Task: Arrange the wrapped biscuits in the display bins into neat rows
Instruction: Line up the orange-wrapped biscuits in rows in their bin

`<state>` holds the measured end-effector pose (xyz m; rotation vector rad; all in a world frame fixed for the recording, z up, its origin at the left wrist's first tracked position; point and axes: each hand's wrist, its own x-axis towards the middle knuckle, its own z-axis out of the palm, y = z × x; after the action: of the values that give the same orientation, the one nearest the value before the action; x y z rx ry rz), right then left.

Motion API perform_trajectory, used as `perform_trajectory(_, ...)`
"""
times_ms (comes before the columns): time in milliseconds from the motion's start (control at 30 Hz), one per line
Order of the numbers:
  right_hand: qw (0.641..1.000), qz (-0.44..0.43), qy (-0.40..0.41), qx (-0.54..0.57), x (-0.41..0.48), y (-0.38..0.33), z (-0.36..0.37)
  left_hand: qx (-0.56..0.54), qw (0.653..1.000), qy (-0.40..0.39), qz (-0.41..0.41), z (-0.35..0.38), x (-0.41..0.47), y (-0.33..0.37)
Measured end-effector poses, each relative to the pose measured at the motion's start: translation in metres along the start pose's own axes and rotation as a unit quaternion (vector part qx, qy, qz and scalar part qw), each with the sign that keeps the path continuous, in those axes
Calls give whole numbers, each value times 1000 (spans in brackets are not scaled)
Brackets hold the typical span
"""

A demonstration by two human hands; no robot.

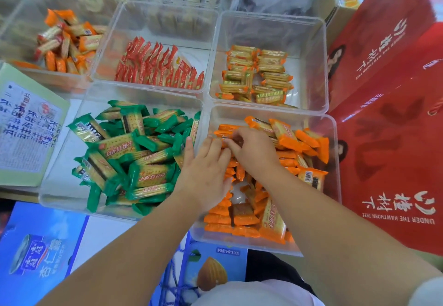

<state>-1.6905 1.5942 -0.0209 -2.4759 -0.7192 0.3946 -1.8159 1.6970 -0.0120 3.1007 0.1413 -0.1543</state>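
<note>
Both my hands are inside the near right clear bin (pixel 335 161), which holds orange-wrapped biscuits (pixel 282 135). Along the bin's left side several orange packs stand on edge in a row (pixel 220 212); the rest lie loose at the right. My left hand (pixel 203 169) lies flat with straight fingers on the row's far end. My right hand (pixel 251 149) curls its fingers round orange packs at the far left corner. The bin to the left (pixel 62 185) holds green-wrapped biscuits (pixel 134 152) in a loose heap.
Behind stand clear bins of red-wrapped packs (pixel 158 65) in rows, gold packs (pixel 259 75) and loose orange packs (pixel 64 41). Red gift boxes (pixel 388 89) rise at the right. A pale green carton (pixel 28 125) lies at the left, blue cartons (pixel 38 253) in front.
</note>
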Motion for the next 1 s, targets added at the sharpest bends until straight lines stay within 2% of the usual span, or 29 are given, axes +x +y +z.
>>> perform_trajectory(67,999,-21,24,-26,-3,7,-9,-6,1000,-10,5,0,6,-2)
perform_trajectory(167,993,-37,29,-106,-2,15,-22,11,998,-66,8,5,17,-7)
perform_trajectory(267,984,-26,-13,-178,-2,10,-20,25,995,-93,18,10,23,-10)
perform_trajectory(333,985,0,-42,-165,-2,6,-13,34,994,-98,26,12,24,-10)
perform_trajectory(467,989,106,-92,-47,7,2,-3,28,995,-90,27,16,24,-9)
perform_trajectory(567,981,140,-121,-62,17,3,-1,6,997,-76,23,17,21,-9)
perform_trajectory(733,972,123,-137,-149,29,8,-5,-57,998,-30,0,15,16,-12)
perform_trajectory(867,953,91,-174,-231,28,8,3,-61,998,-26,-5,16,15,-12)
perform_trajectory(1000,958,76,-134,-240,27,11,8,-72,997,-8,-11,15,14,-12)
